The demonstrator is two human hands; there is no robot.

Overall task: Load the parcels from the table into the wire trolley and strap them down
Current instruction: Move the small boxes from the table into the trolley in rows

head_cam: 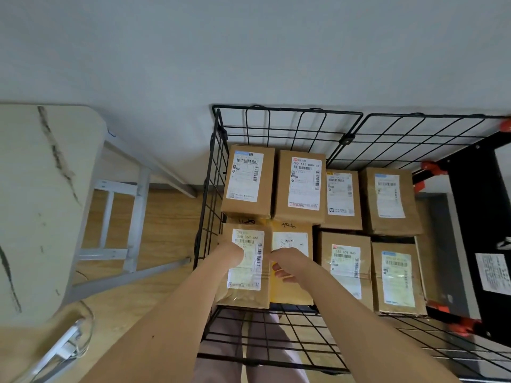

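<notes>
Your left hand (231, 255) rests on the label of the brown parcel (244, 294) in the near-left corner of the wire trolley (347, 139). How its fingers lie cannot be told from this angle. Your right hand (287, 262) sits on the yellow parcel (293, 294) just beside it, fingers (280, 273) curled under the palm; whether they grip anything cannot be told. Both arms reach over the trolley's near edge. Six more parcels (300, 186) lie label-up inside: four along the far edge, two at the near-right. The table (36, 203) stands to the trolley's left. Orange clips (434, 168) sit at the trolley's right edge.
</notes>
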